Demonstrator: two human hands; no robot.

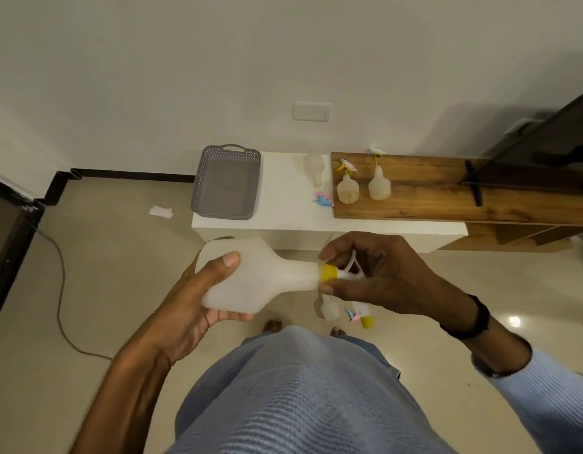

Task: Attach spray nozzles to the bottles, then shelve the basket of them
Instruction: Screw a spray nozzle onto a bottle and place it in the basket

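A: Progress so far? I see the left hand [198, 290] wrapped around a bottle [251, 276] at centre frame, held sideways.

B: Fingers curl under its body, thumb on top. The right hand [375, 273] pinches the yellow collar [329, 272] of a nozzle [347, 271] at the bottle's neck, fingertips closed on it. I judge it is being screwed on; whether it is fully tight, I cannot tell.

A: And finished ones?

B: 2 bottles [348, 189] stand on the wooden top [447, 198], right of centre, each with a nozzle fitted. 1 more bottle [314, 168] lies on the white top [283, 208] beside them, with a blue-pink nozzle [323, 199] at its neck; attached or loose, I cannot tell.

A: Anything lower down?

B: Below the right hand, on the floor, 1 small bottle [329, 308] and what look like 2 loose nozzles [365, 314], partly hidden.

A: So 5 bottles in view.

B: Yes, 1 in hand, 3 on the tops, 1 on the floor. The 1 grey basket [198, 185], upper centre-left on the white top, holds nothing yet. Loading and shelving are all left to do.
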